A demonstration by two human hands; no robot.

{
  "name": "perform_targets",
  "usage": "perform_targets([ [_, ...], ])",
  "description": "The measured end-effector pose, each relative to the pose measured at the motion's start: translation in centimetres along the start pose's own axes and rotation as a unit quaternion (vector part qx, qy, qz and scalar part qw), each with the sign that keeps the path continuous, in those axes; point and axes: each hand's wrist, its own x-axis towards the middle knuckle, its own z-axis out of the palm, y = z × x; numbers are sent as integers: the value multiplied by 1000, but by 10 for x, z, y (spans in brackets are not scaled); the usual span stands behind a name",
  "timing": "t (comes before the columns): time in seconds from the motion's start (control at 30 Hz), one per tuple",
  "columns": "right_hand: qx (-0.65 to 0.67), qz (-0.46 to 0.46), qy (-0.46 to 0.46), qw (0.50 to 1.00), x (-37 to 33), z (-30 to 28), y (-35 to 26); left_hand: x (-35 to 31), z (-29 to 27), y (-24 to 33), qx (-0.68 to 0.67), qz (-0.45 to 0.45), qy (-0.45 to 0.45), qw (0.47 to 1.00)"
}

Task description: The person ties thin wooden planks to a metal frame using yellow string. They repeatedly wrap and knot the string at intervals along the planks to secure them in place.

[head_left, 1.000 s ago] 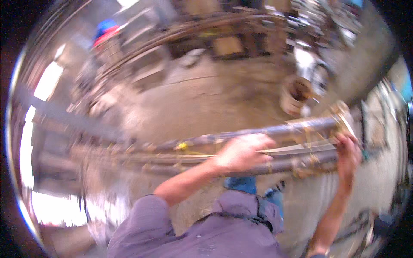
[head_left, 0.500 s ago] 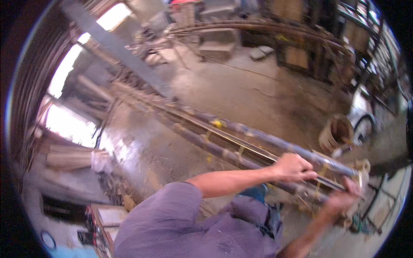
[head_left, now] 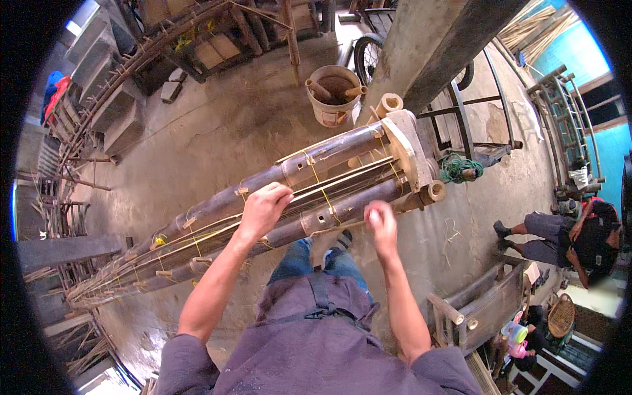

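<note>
In front of me a long frame of two dark bamboo poles runs from far left to a wooden end block on the right. Thin pale bamboo strips lie lengthwise between the poles, with yellow ties across them. My left hand is closed above the strips, fingertips pressed together beside one; what it pinches, if anything, is hidden. My right hand is curled closed and slightly blurred, just above the near pole's right part. What its fingers hold, if anything, I cannot make out.
A bucket with bamboo pieces stands beyond the frame, near a concrete post. Green cord lies past the end block. A bamboo bench is at lower right; another person is farther right.
My view has swung to the right, bringing the frame's end block and the other person into sight. Both hands were close over the strip near that end; now they are farther apart.
</note>
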Motion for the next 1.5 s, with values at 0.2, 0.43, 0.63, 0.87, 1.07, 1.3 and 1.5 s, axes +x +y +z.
perform_targets([
  [0.2,149,207,-83,963,-75,45,-20,17,43,0,32,12,-8,999],
  [0.43,-287,-89,-276,913,-13,-1,-116,11,67,9,49,-39,43,997],
  [0.63,-204,-418,-450,763,123,166,-226,7,104,7,-8,-66,315,947],
  [0.87,-501,-86,-222,832,226,136,-20,21,90,19,12,-9,171,985],
  [1.07,-297,-353,-460,759,65,74,-82,-1,72,14,55,-75,147,985],
  [1.3,-466,-244,-472,707,-11,78,-9,98,6,44,-447,-126,95,880],
  [1.5,-261,-225,-410,845,9,41,-56,173,73,-86,-420,-395,1,817],
])
